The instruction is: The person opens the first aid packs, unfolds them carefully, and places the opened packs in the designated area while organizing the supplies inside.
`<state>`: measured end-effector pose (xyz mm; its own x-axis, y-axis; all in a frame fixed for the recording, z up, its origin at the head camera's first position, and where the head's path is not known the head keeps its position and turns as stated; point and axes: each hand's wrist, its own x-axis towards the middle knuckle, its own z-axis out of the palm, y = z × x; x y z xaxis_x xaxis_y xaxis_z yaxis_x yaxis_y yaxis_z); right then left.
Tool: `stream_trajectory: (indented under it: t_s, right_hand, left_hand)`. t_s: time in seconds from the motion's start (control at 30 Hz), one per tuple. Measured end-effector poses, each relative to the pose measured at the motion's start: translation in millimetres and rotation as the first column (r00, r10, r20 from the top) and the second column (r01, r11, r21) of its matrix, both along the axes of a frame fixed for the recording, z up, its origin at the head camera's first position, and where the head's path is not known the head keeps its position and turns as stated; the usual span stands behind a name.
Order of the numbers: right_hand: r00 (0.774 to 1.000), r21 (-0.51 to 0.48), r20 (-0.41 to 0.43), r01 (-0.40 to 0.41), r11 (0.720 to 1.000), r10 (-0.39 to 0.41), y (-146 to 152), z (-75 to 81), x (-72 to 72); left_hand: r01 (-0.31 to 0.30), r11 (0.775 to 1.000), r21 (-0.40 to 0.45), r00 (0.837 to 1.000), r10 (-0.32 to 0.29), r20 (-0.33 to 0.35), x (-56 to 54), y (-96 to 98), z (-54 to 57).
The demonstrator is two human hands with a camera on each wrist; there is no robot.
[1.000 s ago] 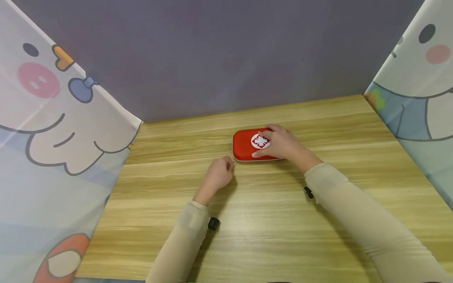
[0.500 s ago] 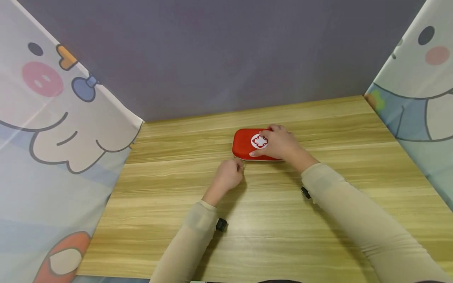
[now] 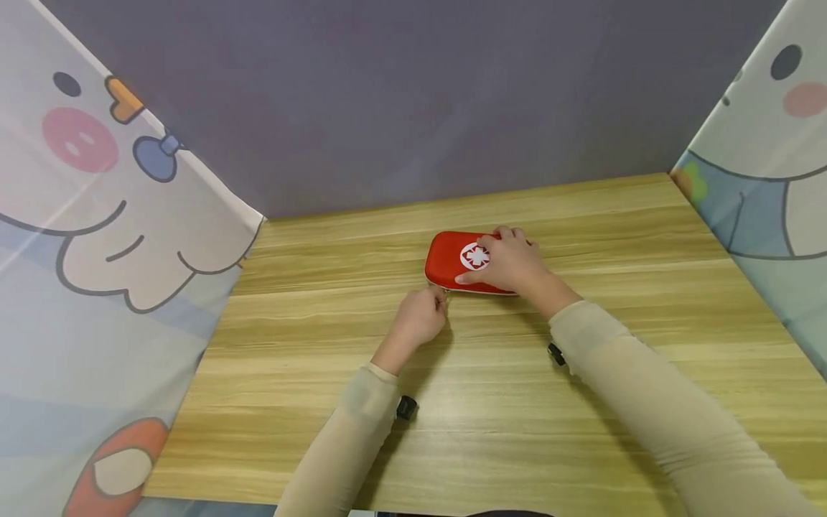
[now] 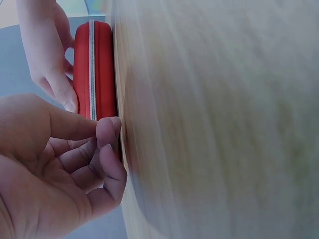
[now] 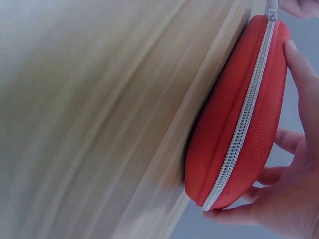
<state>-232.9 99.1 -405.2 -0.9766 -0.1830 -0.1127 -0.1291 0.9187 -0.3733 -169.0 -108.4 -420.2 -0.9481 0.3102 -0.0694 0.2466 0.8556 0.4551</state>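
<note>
A red first-aid case (image 3: 447, 260) with a white round emblem lies flat on the wooden table, emblem up. Along its front side runs a silver zipper (image 5: 238, 133), whose teeth are meshed in the right wrist view. My left hand (image 3: 418, 316) is at the case's front left corner, thumb and fingers pinching the zipper pull (image 5: 272, 9). Those fingers hide most of the pull in the left wrist view. My right hand (image 3: 510, 264) grips the right part of the case from above, thumb on the lid near the front and fingers over the far side.
The wooden table (image 3: 310, 359) extends around the case. A grey wall panel (image 3: 413, 108) rises behind it, and cartoon-printed cloths (image 3: 129, 237) hang at the left and right. Small black devices sit under both wrists.
My left hand has slid right along the case's front edge with the zipper pull, mostly in the first half second. The right hand keeps its grip, and the case has turned slightly.
</note>
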Motion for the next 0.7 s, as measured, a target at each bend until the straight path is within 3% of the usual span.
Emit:
stream_trajectory:
  t_s: [0.3, 0.43, 0.57, 0.7]
  right_hand:
    - [0.998, -0.026, -0.021, 0.051, 0.998, -0.051, -2, -1.9, 7.1]
    - [0.998, -0.007, -0.028, 0.056, 0.998, -0.056, -1, -3.6, 6.9]
    - [0.999, 0.027, -0.022, 0.038, 0.999, -0.037, 0, -1.8, 8.5]
    - [1.0, 0.046, 0.03, -0.003, 0.999, 0.002, 5, 2.3, 17.4]
  left_hand:
    - [-0.006, 1.0, 0.011, 1.0, 0.006, 0.001, 0.3, 4.7, -0.5]
    - [-0.007, 1.0, 0.009, 0.999, 0.006, 0.033, -2.6, 3.7, -1.6]
    - [0.012, 1.0, 0.025, 0.992, -0.015, 0.124, -10.0, -0.9, 0.3]
    - [-0.016, 0.993, 0.118, 0.962, -0.017, 0.274, -16.4, -8.5, 2.6]
